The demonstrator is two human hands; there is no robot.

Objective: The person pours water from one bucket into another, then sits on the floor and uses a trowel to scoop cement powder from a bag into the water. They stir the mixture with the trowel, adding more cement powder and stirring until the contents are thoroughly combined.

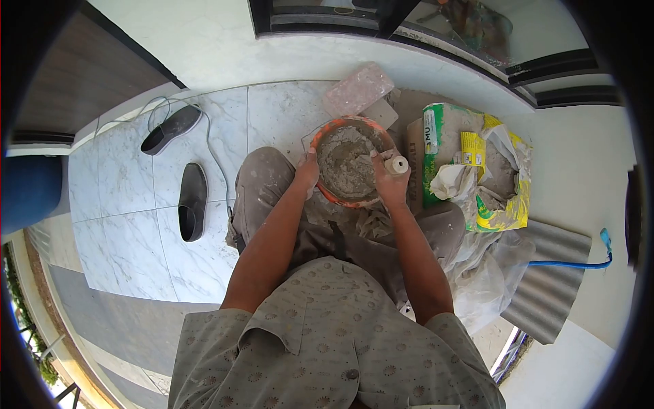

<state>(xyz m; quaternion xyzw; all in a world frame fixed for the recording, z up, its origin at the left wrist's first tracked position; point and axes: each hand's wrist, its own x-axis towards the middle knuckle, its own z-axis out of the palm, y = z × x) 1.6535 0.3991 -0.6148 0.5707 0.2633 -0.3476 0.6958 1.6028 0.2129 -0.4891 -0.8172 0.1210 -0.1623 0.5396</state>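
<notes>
Between my knees stands an orange bucket (344, 200) holding wet grey mortar (347, 155). My left hand (308, 173) is closed on the bucket's left rim. At the right side of the bucket, my right hand (390, 183) is wrapped around the pale round-ended handle of a trowel (396, 165). The trowel's blade is hard to make out against the mortar. Just beyond the bucket lies a dusty pinkish block (358, 90), with a paler piece (381, 113) partly under it.
A torn green and yellow cement bag (443, 146) stands to the right. Two dark shoes (193, 201) and a grey cable (219, 160) lie on marble-look tiles (122, 252). Clear plastic sheeting (487, 279), a corrugated sheet (552, 286) and a blue hose (569, 264) are at lower right.
</notes>
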